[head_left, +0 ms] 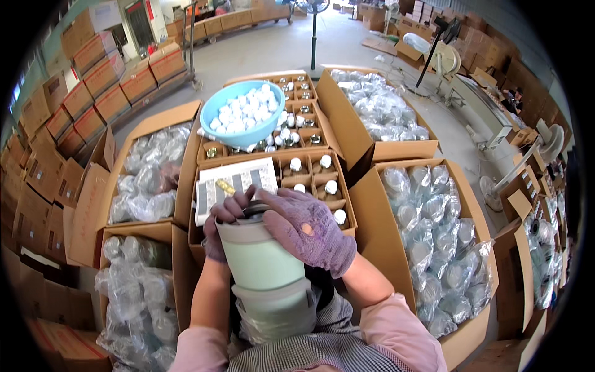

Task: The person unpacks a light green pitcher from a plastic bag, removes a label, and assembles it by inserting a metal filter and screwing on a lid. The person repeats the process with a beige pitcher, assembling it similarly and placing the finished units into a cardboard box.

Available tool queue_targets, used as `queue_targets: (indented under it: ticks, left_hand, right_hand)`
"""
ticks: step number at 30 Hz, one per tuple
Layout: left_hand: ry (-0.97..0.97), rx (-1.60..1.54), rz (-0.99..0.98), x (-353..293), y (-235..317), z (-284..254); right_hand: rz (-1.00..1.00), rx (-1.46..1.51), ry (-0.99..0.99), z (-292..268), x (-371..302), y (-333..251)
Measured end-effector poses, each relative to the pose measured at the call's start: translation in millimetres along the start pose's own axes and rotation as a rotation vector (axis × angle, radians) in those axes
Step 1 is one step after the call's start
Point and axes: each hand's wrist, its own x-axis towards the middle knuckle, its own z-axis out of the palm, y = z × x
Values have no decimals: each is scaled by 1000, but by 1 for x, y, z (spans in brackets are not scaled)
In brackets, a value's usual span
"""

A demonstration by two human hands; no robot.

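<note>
A pale green canister (259, 257) with a grey upper band stands upright in front of my body. My gloved left hand (224, 217) grips its left side, fingers curled over the rim by a black round part (255, 209) on top. Against the right side and top edge presses my gloved right hand (308, 230), partly covering that black part. Below sits a second pale green vessel (276, 310) wrapped in clear plastic. Just beyond my hands, printed sticker sheets (253, 175) lie on a carton, with a small gold piece (224, 186) on them.
A blue basin (208, 121) of white caps rests on a divided carton of bottles. White-capped bottles (331, 187) stand in the nearer carton. Open cartons with plastic-wrapped vessels (434, 248) flank me on both sides. Stacked boxes (102, 84) and a standing fan (550, 146) are farther off.
</note>
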Motion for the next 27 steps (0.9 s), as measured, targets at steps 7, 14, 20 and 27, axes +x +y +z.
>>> queue_targets:
  ticks: [7,14,20,27]
  left_hand:
    - [-244,632,-321,50,57,57]
    - [-32,-2,-215,12,15,-3]
    - [-284,919,-349,54,76,75]
    - [-80,574,-367,22,53,22]
  right_hand:
    - [487,1270,24,29,-34,89]
    - [80,408,-277,-10,13,32]
    - [577,1529,-89,25,-21,61]
    - [-1,435,-233,8,7,57]
